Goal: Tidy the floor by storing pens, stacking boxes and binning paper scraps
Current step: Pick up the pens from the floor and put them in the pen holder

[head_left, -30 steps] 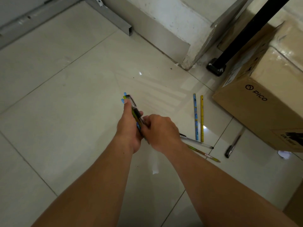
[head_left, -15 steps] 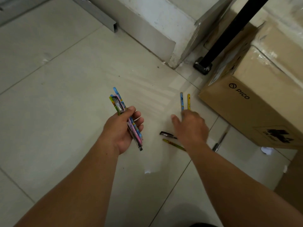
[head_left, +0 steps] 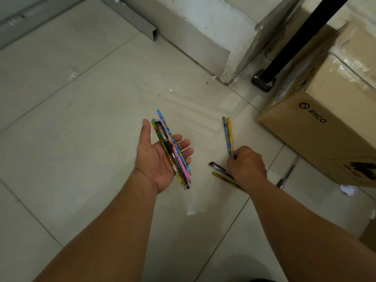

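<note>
Left hand (head_left: 160,157) palm-up, fingers loosely straight, pen bundle (head_left: 173,151) lying across it. Right hand (head_left: 247,165) knuckles-up, curled, pinching near ends of blue and yellow pens (head_left: 228,135) on floor (head_left: 81,139).

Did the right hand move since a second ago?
Yes. The right hand left the left hand's pen bundle and went right, toward the cardboard box, reaching the near ends of the blue and yellow pencils.
</note>
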